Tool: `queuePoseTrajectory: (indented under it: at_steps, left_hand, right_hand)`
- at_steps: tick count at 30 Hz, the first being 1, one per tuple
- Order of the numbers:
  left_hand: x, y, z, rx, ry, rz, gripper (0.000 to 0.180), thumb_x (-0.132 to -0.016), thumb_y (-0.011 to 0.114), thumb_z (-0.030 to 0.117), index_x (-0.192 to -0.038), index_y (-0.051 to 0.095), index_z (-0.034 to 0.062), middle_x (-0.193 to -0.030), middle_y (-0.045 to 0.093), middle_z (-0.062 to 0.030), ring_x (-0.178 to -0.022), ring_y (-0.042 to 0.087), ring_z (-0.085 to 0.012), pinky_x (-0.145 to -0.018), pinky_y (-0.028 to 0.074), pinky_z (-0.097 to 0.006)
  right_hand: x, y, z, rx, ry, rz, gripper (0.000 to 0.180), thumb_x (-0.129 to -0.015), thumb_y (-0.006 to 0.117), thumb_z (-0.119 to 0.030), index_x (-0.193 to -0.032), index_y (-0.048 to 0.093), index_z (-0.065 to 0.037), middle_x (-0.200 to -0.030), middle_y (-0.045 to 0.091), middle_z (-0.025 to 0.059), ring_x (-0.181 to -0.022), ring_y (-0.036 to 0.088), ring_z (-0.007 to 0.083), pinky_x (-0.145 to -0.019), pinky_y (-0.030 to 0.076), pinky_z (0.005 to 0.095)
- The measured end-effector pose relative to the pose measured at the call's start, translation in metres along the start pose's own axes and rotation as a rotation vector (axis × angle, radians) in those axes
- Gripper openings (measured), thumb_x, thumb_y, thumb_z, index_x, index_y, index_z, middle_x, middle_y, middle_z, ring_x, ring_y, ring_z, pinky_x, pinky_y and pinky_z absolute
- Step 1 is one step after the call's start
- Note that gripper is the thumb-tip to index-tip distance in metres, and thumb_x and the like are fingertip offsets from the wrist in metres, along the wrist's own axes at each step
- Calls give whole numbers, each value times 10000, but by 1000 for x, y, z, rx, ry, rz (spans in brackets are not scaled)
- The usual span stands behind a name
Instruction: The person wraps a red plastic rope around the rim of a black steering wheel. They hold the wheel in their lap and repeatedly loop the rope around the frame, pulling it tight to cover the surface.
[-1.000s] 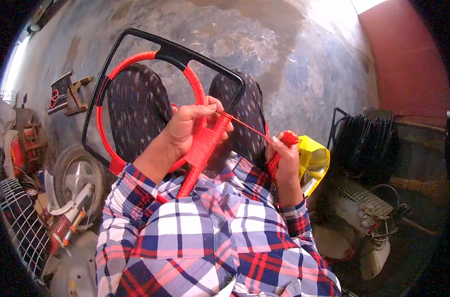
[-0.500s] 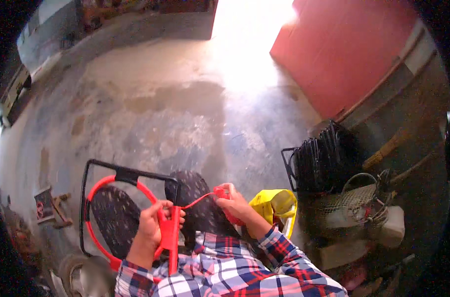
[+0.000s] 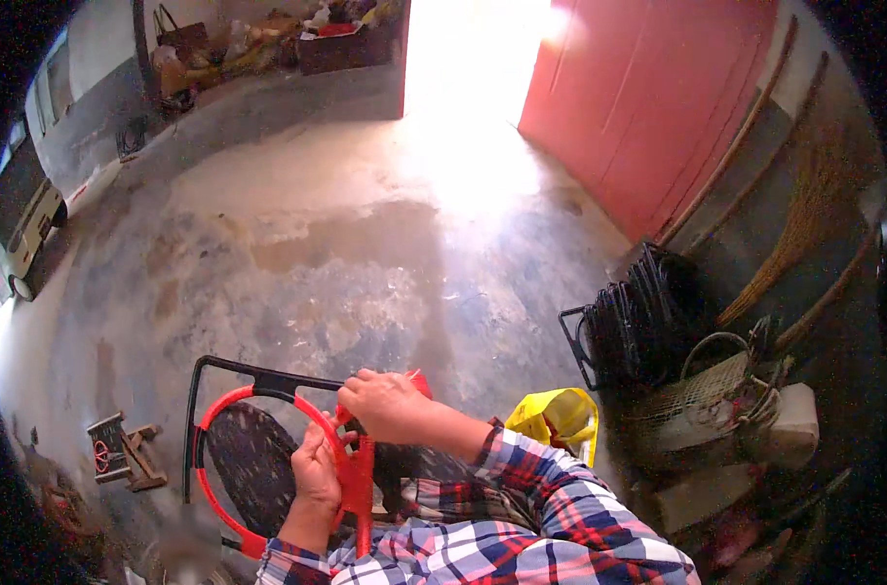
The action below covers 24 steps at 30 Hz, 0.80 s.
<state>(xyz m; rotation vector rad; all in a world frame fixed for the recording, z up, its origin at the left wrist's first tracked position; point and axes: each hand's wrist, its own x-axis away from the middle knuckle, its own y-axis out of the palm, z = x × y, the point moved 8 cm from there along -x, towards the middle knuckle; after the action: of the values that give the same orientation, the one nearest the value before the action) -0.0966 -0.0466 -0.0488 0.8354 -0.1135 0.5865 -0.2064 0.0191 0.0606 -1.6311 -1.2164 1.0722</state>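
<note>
I grip the red ring (image 3: 231, 417) with my left hand (image 3: 316, 475) while my right hand (image 3: 388, 404) pinches the red cord (image 3: 358, 478), so I think pulling it tight comes next.

From my feed, a worn concrete floor (image 3: 346, 263) fills the middle of the frame, blotched grey and tan. At the top centre an open doorway (image 3: 463, 49) pours in hard daylight that bleaches the floor beneath it. A red door (image 3: 648, 107) stands beside it at the upper right. At the upper left I see a cluttered ledge (image 3: 258, 44) along the far wall. On the right, a stack of black metal frames (image 3: 638, 327) leans near a woven basket (image 3: 702, 390). A yellow bag (image 3: 560, 419) lies at lower centre-right, and a small wooden stand (image 3: 122, 450) sits lower left.
</note>
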Motion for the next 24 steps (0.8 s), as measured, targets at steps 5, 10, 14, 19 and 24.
queuePoseTrajectory:
  at_steps: [5, 10, 14, 19, 24]
  left_hand:
    - [-4, -14, 0, 7, 94, 8, 435, -925, 545, 259, -1317, 414, 125, -1243, 558, -53, -1023, 581, -235, -757, 509, -388]
    - [1, 16, 8, 42, 83, -54, 573, -927, 542, 252, -1425, 316, 82, -1284, 551, -83, -1073, 582, -245, -775, 513, -380]
    - [1, 16, 7, 63, 43, -68, 590, -932, 528, 264, -1437, 334, 31, -1273, 580, -120, -1107, 586, -274, -837, 513, -402]
    - [2, 12, -1, 83, -70, -78, 510, -918, 513, 296, -1332, 488, -2, -1228, 615, -173, -1109, 591, -306, -924, 488, -429]
    - [1, 18, -5, 138, -131, -139, 529, -899, 513, 319, -1312, 513, -11, -1227, 621, -190, -1109, 597, -325, -969, 472, -448]
  right_hand:
    - [-8, 23, -6, 87, -88, -69, 173, -732, 686, -179, -884, 672, -97, -949, 636, 50, -971, 596, 252, -756, 536, 381]
    - [-7, 26, -1, 42, -78, -96, 191, -774, 678, -224, -949, 701, -150, -965, 640, 20, -1003, 585, 247, -785, 523, 381]
    - [-1, 13, 5, 25, -46, 91, 366, -760, 697, -236, -1109, 649, -136, -1145, 611, 58, -1119, 551, 293, -904, 473, 423]
    - [29, -39, 9, -37, 55, 527, 564, -705, 754, -248, -1222, 573, -115, -1333, 525, 129, -1251, 496, 337, -994, 427, 458]
    - [60, -14, 47, -194, 259, 472, 471, -731, 769, -261, -1142, 625, -81, -1284, 565, 139, -1226, 513, 335, -1018, 426, 447]
